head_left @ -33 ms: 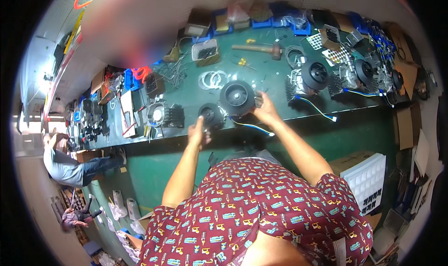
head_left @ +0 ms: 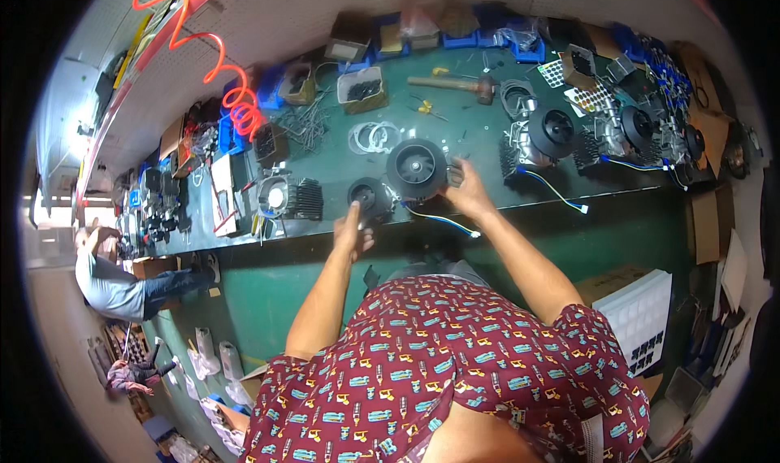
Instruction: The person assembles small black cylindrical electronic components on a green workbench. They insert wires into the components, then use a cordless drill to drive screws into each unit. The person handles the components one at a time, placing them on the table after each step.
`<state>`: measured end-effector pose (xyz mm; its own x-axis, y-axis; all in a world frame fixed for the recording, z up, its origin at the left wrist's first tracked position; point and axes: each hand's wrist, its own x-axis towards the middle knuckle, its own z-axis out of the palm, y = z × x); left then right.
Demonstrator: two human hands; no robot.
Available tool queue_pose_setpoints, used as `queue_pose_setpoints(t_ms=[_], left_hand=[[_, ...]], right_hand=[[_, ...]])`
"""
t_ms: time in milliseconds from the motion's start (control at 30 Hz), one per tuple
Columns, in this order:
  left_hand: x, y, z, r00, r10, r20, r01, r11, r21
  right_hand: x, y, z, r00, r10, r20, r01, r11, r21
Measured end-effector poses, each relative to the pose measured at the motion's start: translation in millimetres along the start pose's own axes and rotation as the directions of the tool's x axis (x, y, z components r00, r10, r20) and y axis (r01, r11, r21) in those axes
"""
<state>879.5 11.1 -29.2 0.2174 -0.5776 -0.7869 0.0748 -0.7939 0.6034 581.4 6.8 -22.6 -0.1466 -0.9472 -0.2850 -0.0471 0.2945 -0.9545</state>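
- Hanging at the upper left, the orange coiled hose [head_left: 238,105] now shows clearly to us, where a blurred grey and red shape covers that corner in the earlier frame.
- We see the small box [head_left: 298,83] behind it uncovered too; our hands keep nearly the same pose, and the whole view sits slightly shifted.
- Our black fan unit [head_left: 416,168] is at the near edge of the tabletop [head_left: 325,162], between our hands, its round open face turned up toward us.
- The wheel itself is round; with the smaller black round part [head_left: 367,195] just beside it, we read a line running from lower left to upper right.
- From its underside, the cable [head_left: 443,219] points right and toward us, ending in a white plug [head_left: 475,234].
- Our right hand [head_left: 467,191] has its grip clamped on the unit's right side.
- Our left hand [head_left: 352,234] lays its thumb at the smaller part's near edge; we cannot tell whether its grip closes underneath.
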Motion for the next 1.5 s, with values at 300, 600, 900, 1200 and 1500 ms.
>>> queue_pose_setpoints(t_ms=[300,600,900,1200,1500], left_hand=[[42.5,-27.1,35.4,0.998,-0.05,-0.043,0.026,0.895,-0.446],[-35.6,-59.0,-120.4,0.976,0.2,0.082,-0.202,0.979,0.018],[-87.4,-32.0,-336.5,0.643,0.726,0.242,-0.751,0.536,0.387],[-100.3,84.1,-391.4,0.435,0.802,0.409,-0.877,0.273,0.396],[-72.3,190.3,-318.1,0.46,0.659,0.595,-0.888,0.332,0.319]], right_hand=[[-52.3,-13.1,-53.0,0.92,-0.062,-0.388,0.112,0.988,0.109],[-140.7,-95.4,45.9,0.772,-0.447,-0.451,0.487,0.873,-0.032],[-148.3,-99.6,221.5,0.928,-0.302,-0.218,0.341,0.924,0.173],[-128.6,-101.4,278.0,0.972,-0.205,-0.112,0.222,0.959,0.173],[-56.1,-72.8,286.2,0.991,-0.118,-0.058,0.126,0.978,0.165]])
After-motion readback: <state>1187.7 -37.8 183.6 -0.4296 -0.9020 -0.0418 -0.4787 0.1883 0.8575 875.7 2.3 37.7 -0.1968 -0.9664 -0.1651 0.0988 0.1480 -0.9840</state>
